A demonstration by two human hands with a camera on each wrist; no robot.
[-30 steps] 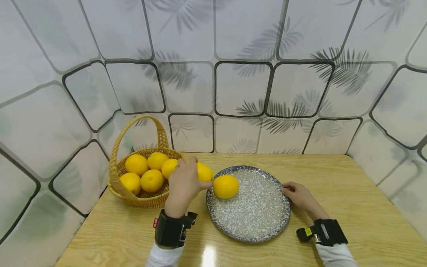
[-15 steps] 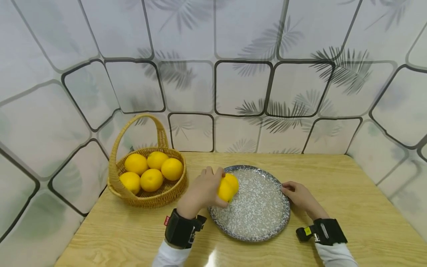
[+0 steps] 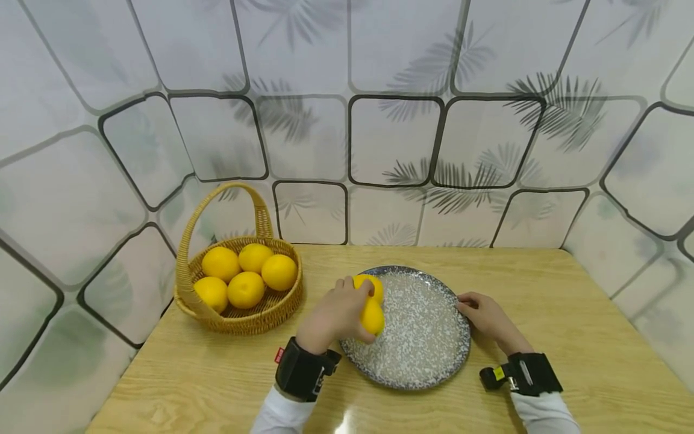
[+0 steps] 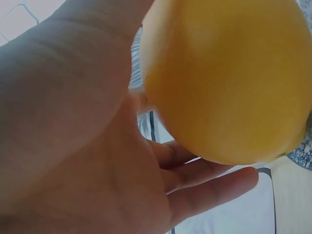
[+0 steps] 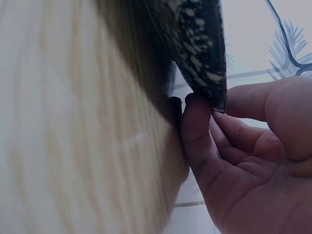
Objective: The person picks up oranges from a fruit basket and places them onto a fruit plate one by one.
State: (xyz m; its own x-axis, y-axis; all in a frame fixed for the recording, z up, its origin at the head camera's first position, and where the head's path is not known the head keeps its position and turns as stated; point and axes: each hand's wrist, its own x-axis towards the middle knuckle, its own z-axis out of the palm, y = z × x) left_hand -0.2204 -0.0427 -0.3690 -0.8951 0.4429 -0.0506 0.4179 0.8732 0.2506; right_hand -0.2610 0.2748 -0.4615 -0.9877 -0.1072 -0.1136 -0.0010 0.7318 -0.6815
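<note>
My left hand (image 3: 338, 314) holds a yellow lemon (image 3: 373, 318) over the left side of a speckled grey plate (image 3: 420, 325) with a dark rim. Whether this lemon touches the plate I cannot tell. Just behind it a second lemon (image 3: 374, 286) shows, partly covered by my fingers. In the left wrist view the held lemon (image 4: 229, 83) fills much of the picture, its small pointed end at the lower right. At the plate's right edge my right hand (image 3: 488, 314) pinches the rim; the right wrist view shows thumb and finger on either side of the plate's edge (image 5: 200, 58).
A wicker basket (image 3: 244, 325) with a tall handle stands at the left of the wooden table (image 3: 547, 289), with several lemons (image 3: 246, 290) in it. A patterned wall covering (image 3: 396, 138) rises along the table's back and sides. Each wrist wears a black camera strap (image 3: 300, 371).
My left hand has carried the lemon rightward from beside the basket to the plate, then slightly toward me. The right hand has kept its grip on the rim.
</note>
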